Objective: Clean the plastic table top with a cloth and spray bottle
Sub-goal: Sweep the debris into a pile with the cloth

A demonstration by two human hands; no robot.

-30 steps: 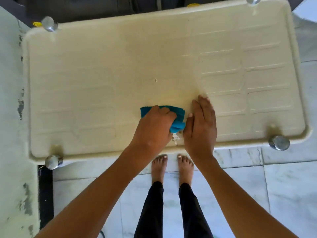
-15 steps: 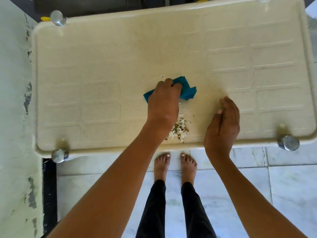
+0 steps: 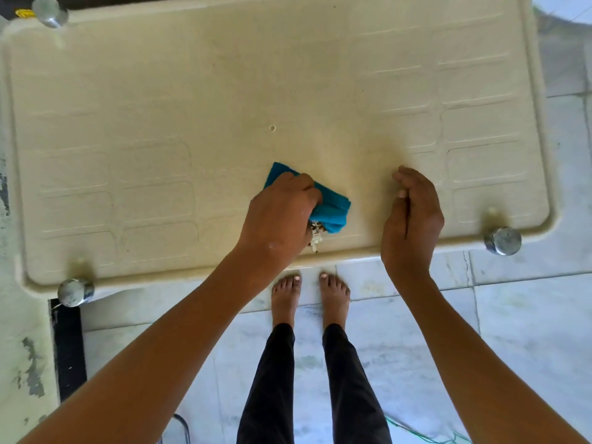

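At the near edge of the table, centre: your left fingers curl down over a blue cloth, bunching it and pressing it to the surface. The cloth is crumpled. Its right half sticks out from under your fingers and one far corner shows past the knuckles. Your left hand covers the rest. Just below the cloth, beside your palm: one small heap of pale and dark crumbs, partly hidden by the hand, lying close to the table's rim.

To the right, apart from the cloth: your right fingers, held together and gently curved, holding nothing. Your right hand stands on its edge, with the palm turned toward the cloth, the thumb laid along the forefinger and the heel over the near rim. You cannot tell whether its lower edge touches the surface.

Beneath both hands: one cream plastic table top, rectangular, with a raised rim, rounded corners and faint moulded panels in rows at left and right. A small hole sits near its middle.

At the corners, three shiny metal caps: near left, near right, far left.

Below the rim: your bare feet, side by side on pale marble floor tiles, and black trouser legs.

At lower right, on the floor: a thin green cord.

At far left: a pale wall with flaked paint, and a dark strip just beside it.
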